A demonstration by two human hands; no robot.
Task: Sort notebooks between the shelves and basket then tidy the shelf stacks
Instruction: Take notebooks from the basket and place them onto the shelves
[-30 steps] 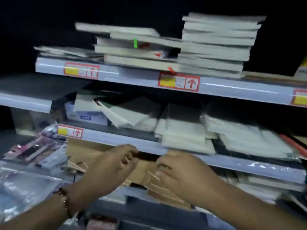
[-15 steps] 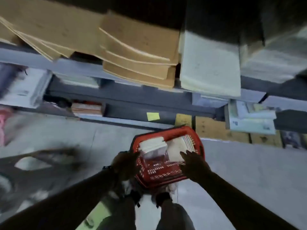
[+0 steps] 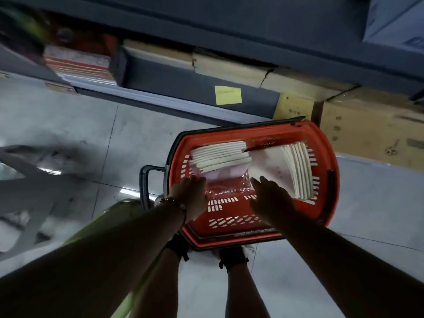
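Note:
A red plastic basket (image 3: 325,157) stands on the floor at my feet. Inside, a stack of white notebooks (image 3: 220,154) lies at the left. Another set of white notebooks (image 3: 298,171) leans against the right wall. A clear-wrapped pack (image 3: 226,183) lies in the middle. My left hand (image 3: 190,197) reaches into the basket, its fingertips at the pack's left edge. My right hand (image 3: 270,199) hovers over the pack's right side with fingers stretched out. Neither hand grips anything that I can see.
The lowest shelf (image 3: 183,102) runs along the top, holding a red-striped stack of books (image 3: 78,65) and flat cardboard. Cardboard boxes (image 3: 367,134) sit on the floor behind the basket. A black handle (image 3: 145,187) juts out at the basket's left. A yellow note (image 3: 228,95) sticks to the shelf base.
My view dropped from the brown notebooks on the shelf to the basket on the floor. Both hands left the shelf and now reach into the basket, closer than before.

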